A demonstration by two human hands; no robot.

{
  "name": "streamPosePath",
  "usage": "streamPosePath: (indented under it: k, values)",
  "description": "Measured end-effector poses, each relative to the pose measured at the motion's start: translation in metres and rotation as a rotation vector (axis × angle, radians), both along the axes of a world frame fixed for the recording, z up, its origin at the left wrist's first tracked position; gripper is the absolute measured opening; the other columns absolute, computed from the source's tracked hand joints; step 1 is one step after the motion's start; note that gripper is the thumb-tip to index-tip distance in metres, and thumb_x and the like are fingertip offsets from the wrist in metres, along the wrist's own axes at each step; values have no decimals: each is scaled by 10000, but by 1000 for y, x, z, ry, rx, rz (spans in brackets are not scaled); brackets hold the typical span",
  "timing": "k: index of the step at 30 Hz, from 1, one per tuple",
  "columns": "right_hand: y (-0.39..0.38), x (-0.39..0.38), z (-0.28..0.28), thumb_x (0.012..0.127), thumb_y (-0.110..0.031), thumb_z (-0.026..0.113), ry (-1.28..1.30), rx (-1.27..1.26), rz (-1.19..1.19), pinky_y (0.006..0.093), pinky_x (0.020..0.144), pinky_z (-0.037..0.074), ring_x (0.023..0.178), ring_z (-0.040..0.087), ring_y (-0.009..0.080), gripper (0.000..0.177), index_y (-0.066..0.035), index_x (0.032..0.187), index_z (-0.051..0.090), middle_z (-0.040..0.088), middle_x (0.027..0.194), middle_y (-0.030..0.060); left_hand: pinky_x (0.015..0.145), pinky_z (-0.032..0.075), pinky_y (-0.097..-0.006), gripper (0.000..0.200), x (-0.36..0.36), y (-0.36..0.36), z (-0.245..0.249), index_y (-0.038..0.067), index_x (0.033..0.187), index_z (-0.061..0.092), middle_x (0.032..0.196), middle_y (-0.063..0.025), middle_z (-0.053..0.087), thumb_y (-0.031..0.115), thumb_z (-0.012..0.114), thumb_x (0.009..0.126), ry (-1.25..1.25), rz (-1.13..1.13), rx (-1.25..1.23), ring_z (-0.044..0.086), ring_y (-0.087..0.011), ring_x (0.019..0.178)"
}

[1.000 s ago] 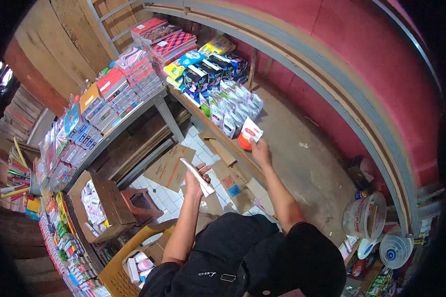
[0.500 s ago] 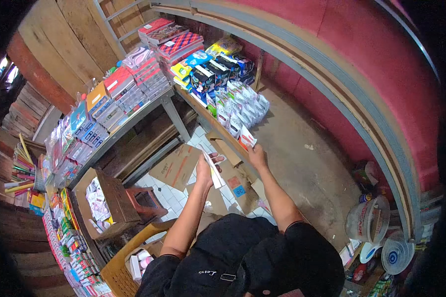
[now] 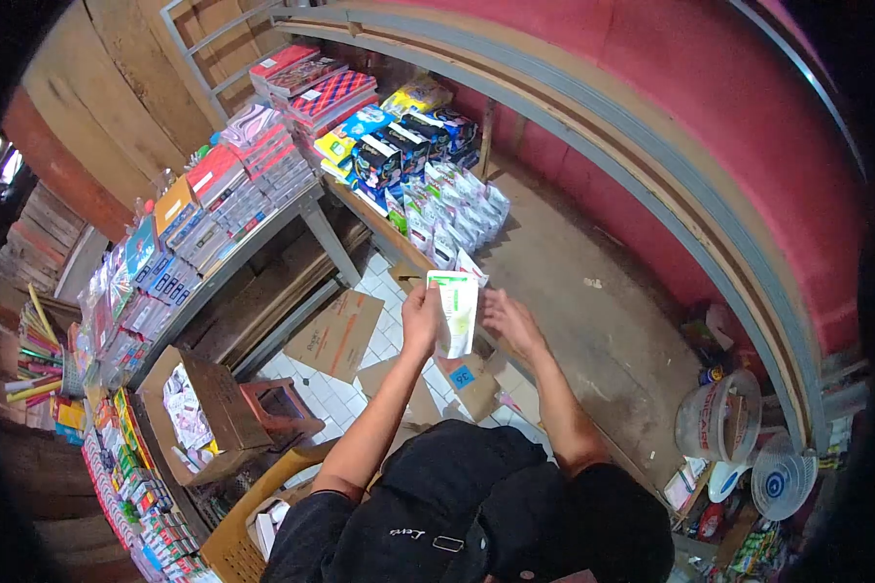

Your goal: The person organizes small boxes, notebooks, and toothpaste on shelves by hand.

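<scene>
My left hand [image 3: 420, 319] is closed on the left edge of a white packet with green print [image 3: 458, 316], held upright in front of me. My right hand [image 3: 517, 325] is just right of the packet, fingers apart and holding nothing that I can see. Whether its fingertips touch the packet is hard to tell. Beyond the hands, rows of white pouches [image 3: 454, 209] stand on the wooden table. One white packet [image 3: 470, 268] leans at the near end of these rows, partly hidden behind the held packet.
Dark blue packs [image 3: 403, 151] stand behind the pouches. Stacks of books [image 3: 228, 180] line the shelf at left. An open carton [image 3: 228, 413] with small packets sits beside a red stool [image 3: 287, 413]. Flattened cardboard [image 3: 335, 335] lies on the tiles. A white fan [image 3: 784, 483] is at lower right.
The packet in my left hand has turned from edge-on to face me and come up. My right hand has let go of the red-and-white packet at the table edge and opened.
</scene>
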State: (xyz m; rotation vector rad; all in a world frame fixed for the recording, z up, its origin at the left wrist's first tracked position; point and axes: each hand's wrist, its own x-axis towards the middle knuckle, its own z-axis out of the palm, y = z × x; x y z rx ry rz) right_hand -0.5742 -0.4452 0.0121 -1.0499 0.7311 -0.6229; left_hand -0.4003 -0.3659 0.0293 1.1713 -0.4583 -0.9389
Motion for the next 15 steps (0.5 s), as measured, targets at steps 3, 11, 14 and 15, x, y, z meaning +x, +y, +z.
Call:
streamPosePath:
  k: [3,11,14,15]
  values:
    - [16,-3,29,950,-222,582,115,-151,113,261,727,487,812,580,91,284,11,1107,625,646,951,32,649,450,-228,279,-8,-2,8,-8,914,624,835,-25,646,249,534,974,-62,-124,40,562,-72,744]
    - [20,-37,28,933,-221,609,221,-218,-64,262,596,474,691,582,93,261,25,1000,664,669,849,47,661,448,-236,255,-12,8,-17,-4,975,648,854,-21,659,236,565,948,-233,-293,110,543,-64,715]
    - [1,-55,13,931,-225,612,246,-236,-244,261,586,474,659,574,99,266,32,972,666,660,804,42,680,463,-251,255,-7,15,-38,-13,1025,626,867,-45,662,220,563,943,-361,-378,198,574,-99,727]
    - [-4,-54,25,936,-183,599,370,-276,-273,262,600,490,702,597,88,244,55,929,650,662,803,38,684,467,-254,252,-5,13,-51,-13,1027,624,868,-47,662,216,563,942,-428,-405,210,583,-105,739]
